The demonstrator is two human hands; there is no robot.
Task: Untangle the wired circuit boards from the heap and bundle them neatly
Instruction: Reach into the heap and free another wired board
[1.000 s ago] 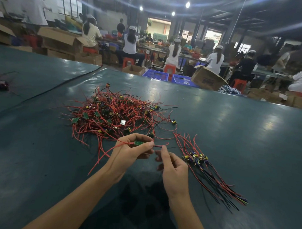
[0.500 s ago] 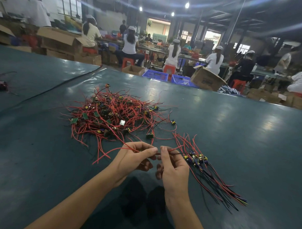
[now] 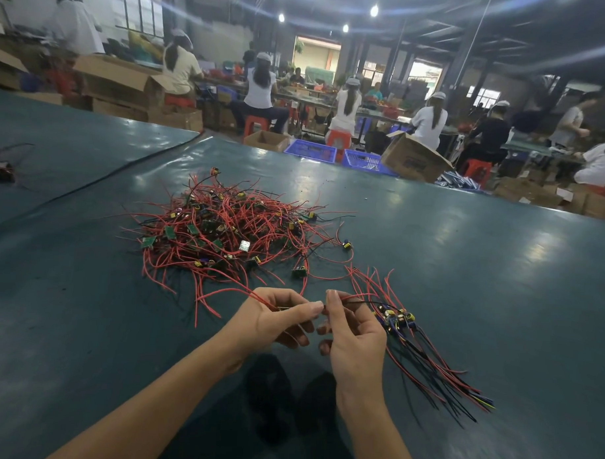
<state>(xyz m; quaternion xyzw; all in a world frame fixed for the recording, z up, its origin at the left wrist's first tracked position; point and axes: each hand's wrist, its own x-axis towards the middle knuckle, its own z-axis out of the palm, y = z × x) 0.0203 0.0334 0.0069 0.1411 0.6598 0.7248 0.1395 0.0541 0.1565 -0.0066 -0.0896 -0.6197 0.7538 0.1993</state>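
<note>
We pinch a board (image 3: 284, 308) in our left hand (image 3: 274, 322), its red wires (image 3: 230, 290) trailing far-left. Our right hand (image 3: 355, 337) pinches its black wire (image 3: 363, 302), and the piece lies left-right above the bench (image 3: 464, 269).

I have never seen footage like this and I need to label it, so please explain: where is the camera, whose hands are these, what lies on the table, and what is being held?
There is no machine here. A person works with bare hands, and a wide-angle camera worn on their head looks forward and down, so both arms enter from the bottom edge. On the dark green table lies a tangled heap of small circuit boards with red and black wires. To its right lies a sorted bundle, with the boards together and the wires running one way. The left hand pinches one wired circuit board. The right hand pinches what seem to be that board's wires. Behind, other people sit at benches among cardboard boxes.
</note>
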